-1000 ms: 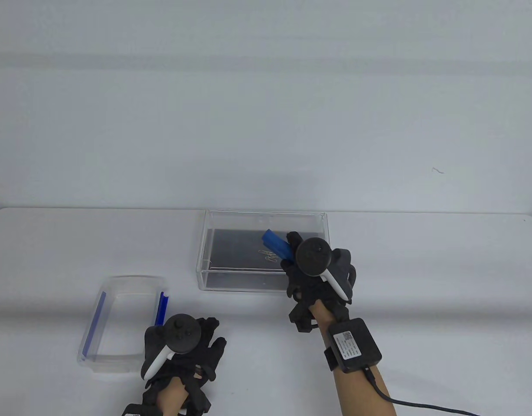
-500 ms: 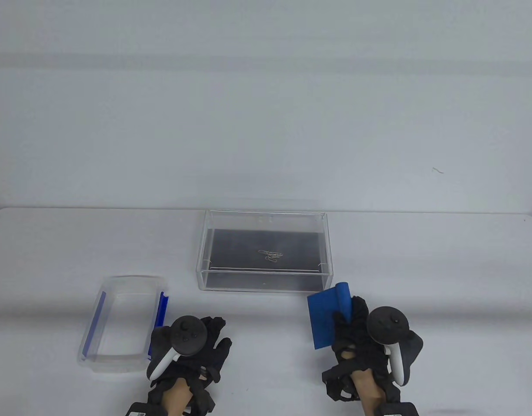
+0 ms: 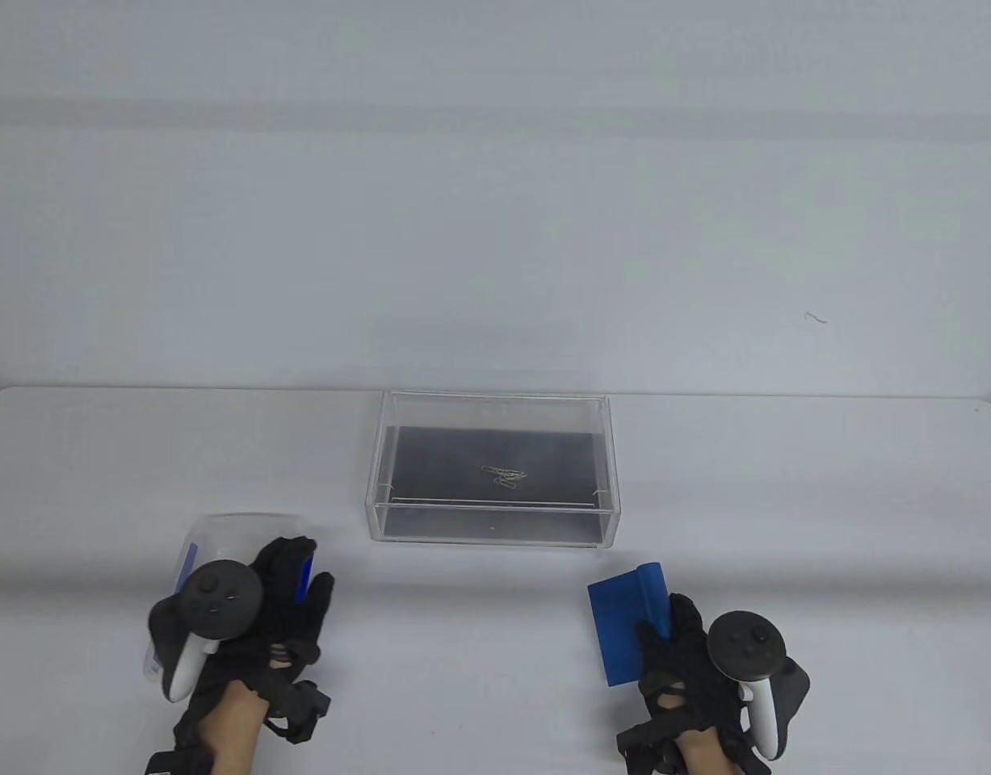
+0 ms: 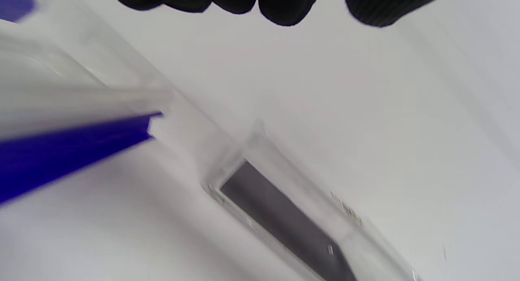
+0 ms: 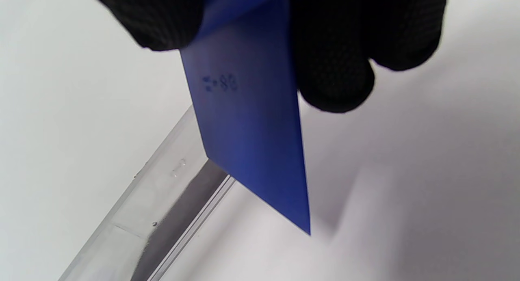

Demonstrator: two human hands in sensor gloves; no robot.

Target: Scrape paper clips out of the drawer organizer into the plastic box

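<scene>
The clear drawer organizer (image 3: pixel 495 529) with a dark floor stands mid-table, a few paper clips (image 3: pixel 505 477) lying in its middle. The clear plastic box (image 3: pixel 220 533) with blue side latches (image 3: pixel 190 559) sits front left. My left hand (image 3: pixel 301 577) lies over the box's right part, fingers stretched out; in the left wrist view its fingertips (image 4: pixel 284 7) hang free above the box rim (image 4: pixel 81 96) and a blue latch (image 4: pixel 61 151). My right hand (image 3: pixel 665 630) grips a blue scraper (image 3: pixel 616 634) front right, outside the organizer; it also shows in the right wrist view (image 5: pixel 252 130).
The table's far edge (image 3: pixel 705 394) runs just behind the organizer, with a pale wall beyond. The organizer's near corner shows in the left wrist view (image 4: pixel 284 216) and its clear wall in the right wrist view (image 5: pixel 162 204).
My right hand pulled the scraper out of the organizer and back toward the front right; the clips stayed inside. My left hand moved left and forward onto the plastic box.
</scene>
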